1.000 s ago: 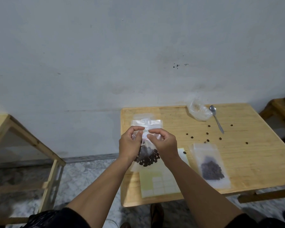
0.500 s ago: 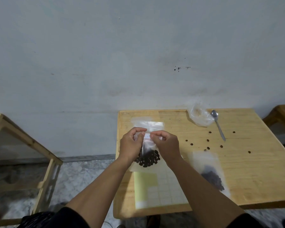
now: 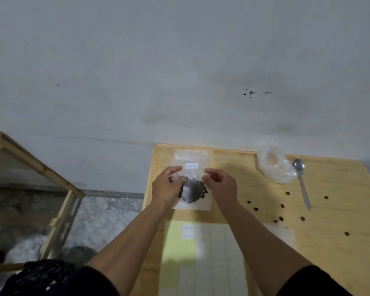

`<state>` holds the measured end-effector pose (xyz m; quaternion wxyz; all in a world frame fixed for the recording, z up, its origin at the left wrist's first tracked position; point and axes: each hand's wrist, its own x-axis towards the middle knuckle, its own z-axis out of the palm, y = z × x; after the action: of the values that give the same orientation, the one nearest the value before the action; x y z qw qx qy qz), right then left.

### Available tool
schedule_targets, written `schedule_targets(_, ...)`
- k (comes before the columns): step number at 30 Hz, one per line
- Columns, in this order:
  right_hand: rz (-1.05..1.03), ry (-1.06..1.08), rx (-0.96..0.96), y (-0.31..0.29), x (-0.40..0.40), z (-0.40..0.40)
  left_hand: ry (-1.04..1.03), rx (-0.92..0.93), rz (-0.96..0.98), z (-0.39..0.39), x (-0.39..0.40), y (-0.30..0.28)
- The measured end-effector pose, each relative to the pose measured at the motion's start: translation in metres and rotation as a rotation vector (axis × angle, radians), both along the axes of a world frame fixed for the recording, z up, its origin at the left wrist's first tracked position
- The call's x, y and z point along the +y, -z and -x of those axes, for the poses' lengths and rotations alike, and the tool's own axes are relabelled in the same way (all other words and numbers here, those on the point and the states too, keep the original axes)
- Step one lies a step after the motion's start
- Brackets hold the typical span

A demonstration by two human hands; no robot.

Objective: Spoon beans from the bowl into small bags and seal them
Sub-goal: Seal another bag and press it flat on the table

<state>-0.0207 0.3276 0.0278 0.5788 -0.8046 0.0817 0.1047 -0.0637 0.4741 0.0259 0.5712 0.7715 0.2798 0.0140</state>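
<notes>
A small clear bag of dark beans (image 3: 195, 190) lies near the far left corner of the wooden table (image 3: 340, 263). It carries a white label (image 3: 191, 166) near its top. My left hand (image 3: 168, 188) holds the bag's left edge with curled fingers. My right hand (image 3: 221, 185) has thumb and fingers curled at the bag's upper right edge. A metal spoon (image 3: 302, 182) lies at the far right, untouched. No bowl is in view.
A crumpled clear plastic bag (image 3: 275, 165) sits beside the spoon. Several loose beans (image 3: 282, 206) are scattered right of my hands. A yellow-and-white label sheet (image 3: 201, 257) lies between my forearms. A wooden frame (image 3: 41, 167) stands on the left over stone floor.
My hands have moved apart from the bag's top middle to its two sides, uncovering the label now stuck on it. The bag has gone down onto the table.
</notes>
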Motion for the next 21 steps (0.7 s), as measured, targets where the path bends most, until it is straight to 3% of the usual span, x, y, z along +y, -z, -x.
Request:
schedule_targets(4,0.125,-0.075,0.011,0.013,0.009,-0.023,-0.024,0.038,-0.112,-0.011,0.002,0.011)
schedule_targets(9,0.327,-0.217,0.0,0.031,0.013,-0.033,0.086,0.134,-0.246,-0.02,0.004,0.022)
schedule_targets(15,0.549,-0.405,-0.189,0.043,0.008,-0.027,0.216,0.191,-0.473,-0.023,0.005,0.029)
schedule_targets(18,0.695,-0.527,-0.351,0.041,0.004,-0.021,0.257,0.143,-0.554,-0.02,0.0,0.027)
schedule_targets(21,0.765,-0.518,-0.457,0.034,0.0,-0.012,0.313,0.074,-0.622,-0.019,-0.01,0.021)
